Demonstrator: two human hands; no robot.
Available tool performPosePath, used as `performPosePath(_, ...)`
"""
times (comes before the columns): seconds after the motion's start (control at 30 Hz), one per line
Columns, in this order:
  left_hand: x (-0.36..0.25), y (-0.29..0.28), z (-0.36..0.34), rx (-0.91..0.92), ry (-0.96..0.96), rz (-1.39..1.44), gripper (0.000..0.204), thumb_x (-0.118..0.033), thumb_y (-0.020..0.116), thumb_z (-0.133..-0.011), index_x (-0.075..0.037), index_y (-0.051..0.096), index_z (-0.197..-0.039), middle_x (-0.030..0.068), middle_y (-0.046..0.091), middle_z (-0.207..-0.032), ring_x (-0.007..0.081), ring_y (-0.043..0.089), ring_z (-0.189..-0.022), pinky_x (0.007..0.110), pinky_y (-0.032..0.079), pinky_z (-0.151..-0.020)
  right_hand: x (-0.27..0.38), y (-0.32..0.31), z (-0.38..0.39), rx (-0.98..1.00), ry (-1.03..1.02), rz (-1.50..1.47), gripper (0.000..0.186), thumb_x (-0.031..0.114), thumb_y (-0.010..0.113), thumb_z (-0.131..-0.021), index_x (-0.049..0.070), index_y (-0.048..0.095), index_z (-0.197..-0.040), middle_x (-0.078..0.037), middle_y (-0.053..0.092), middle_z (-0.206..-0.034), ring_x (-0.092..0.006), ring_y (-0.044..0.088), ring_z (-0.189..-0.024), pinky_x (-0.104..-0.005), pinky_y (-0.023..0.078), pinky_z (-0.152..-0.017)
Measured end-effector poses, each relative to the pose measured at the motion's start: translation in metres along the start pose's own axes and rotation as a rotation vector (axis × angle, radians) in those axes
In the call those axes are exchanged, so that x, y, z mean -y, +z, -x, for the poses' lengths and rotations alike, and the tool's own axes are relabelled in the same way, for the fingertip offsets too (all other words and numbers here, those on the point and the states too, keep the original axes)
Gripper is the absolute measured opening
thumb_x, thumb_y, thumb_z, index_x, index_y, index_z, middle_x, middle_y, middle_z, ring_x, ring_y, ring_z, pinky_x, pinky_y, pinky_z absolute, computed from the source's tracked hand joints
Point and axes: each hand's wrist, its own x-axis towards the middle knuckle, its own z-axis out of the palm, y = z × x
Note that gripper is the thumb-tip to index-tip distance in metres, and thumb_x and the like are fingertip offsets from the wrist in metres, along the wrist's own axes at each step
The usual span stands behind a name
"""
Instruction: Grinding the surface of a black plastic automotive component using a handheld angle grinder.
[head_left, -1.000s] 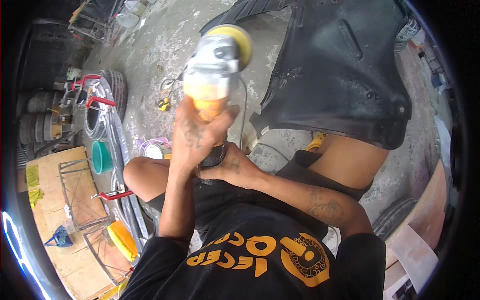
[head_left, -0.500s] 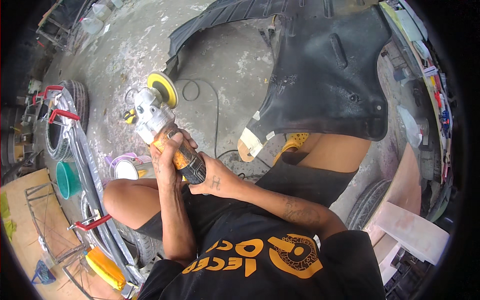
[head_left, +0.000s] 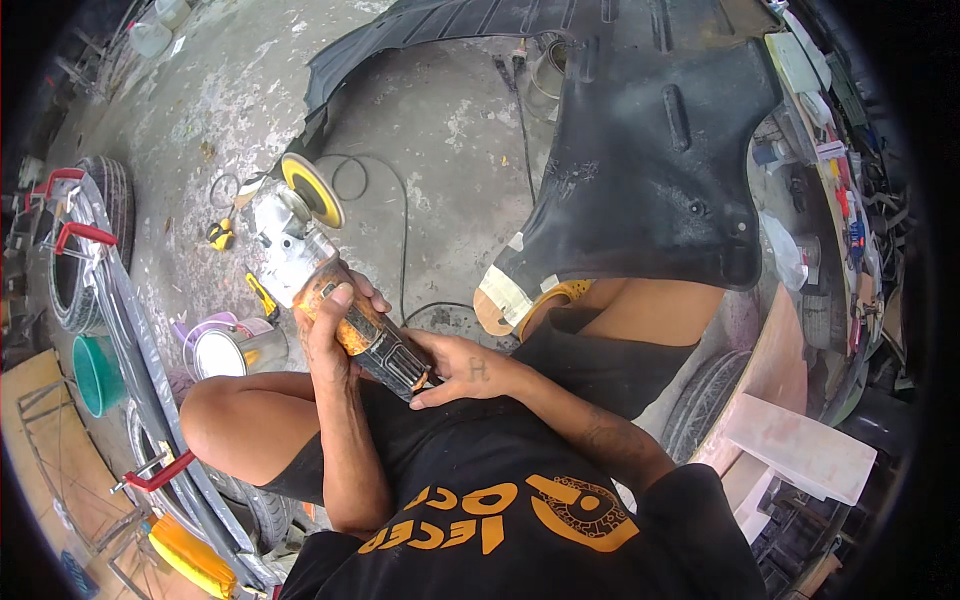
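An angle grinder (head_left: 370, 335) with a worn orange and black body and a silver head lies slantwise above my lap. My left hand (head_left: 327, 325) is wrapped round its middle. At the black tail end, my right hand (head_left: 470, 370) grips it with thumb and fingers; part of those fingers is hidden behind the tool. The round yellow pad (head_left: 313, 190) on the head faces up and to the right. Beyond my knees a large black moulded panel (head_left: 650, 180) stretches away, its near left corner covered with pale masking tape (head_left: 506, 293).
A black cord (head_left: 405, 240) runs over the floor. By my left knee stand an open can (head_left: 220, 355) and a yellow utility knife (head_left: 262, 297). Red clamps (head_left: 85, 237) hold a long silver-wrapped strip (head_left: 145, 330) on the left. Tyres (head_left: 700, 405) and pale boards (head_left: 800, 445) are at the right.
My right hand has shifted back along the grinder, baring more of its black tail. The whole view has swung a little, so most things sit further left.
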Motion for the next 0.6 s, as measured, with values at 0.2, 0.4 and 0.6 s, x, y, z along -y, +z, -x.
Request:
performPosePath(0.2,0.012,-0.011,-0.003,-0.025,-0.040,0.169,0.047,-0.024,0.069,-0.088,0.003,0.052,-0.122,0.0147,0.062,-0.086,0.0260,0.066,-0.071,0.039,0.059,-0.065,-0.008,-0.009,0.004,0.057,0.028,-0.126,0.093,-0.013,0.075,-0.086,-0.004,0.022,-0.163,-0.014,0.054,-0.146,-0.0205,0.055,-0.134,-0.0368,0.046,-0.114)
performPosePath(0.4,0.012,-0.016,-0.001,0.020,-0.059,0.250,0.051,-0.028,0.069,-0.090,0.000,0.049,-0.127,0.0129,0.059,-0.089,0.0249,0.063,-0.074,0.039,0.057,-0.070,-0.015,-0.006,-0.001,0.060,0.009,-0.163,0.093,-0.010,0.076,-0.087,-0.004,0.021,-0.162,-0.015,0.054,-0.147,-0.0208,0.055,-0.134,-0.0378,0.046,-0.116)
performPosePath(0.6,0.016,-0.018,-0.003,0.080,-0.023,0.243,0.048,-0.030,0.067,-0.095,0.000,0.050,-0.129,0.0111,0.058,-0.091,0.0225,0.061,-0.076,0.035,0.054,-0.071,-0.009,-0.005,-0.002,0.040,0.009,-0.045,0.093,-0.007,0.077,-0.087,-0.004,0.022,-0.162,-0.014,0.055,-0.143,-0.0202,0.056,-0.131,-0.0366,0.047,-0.113)
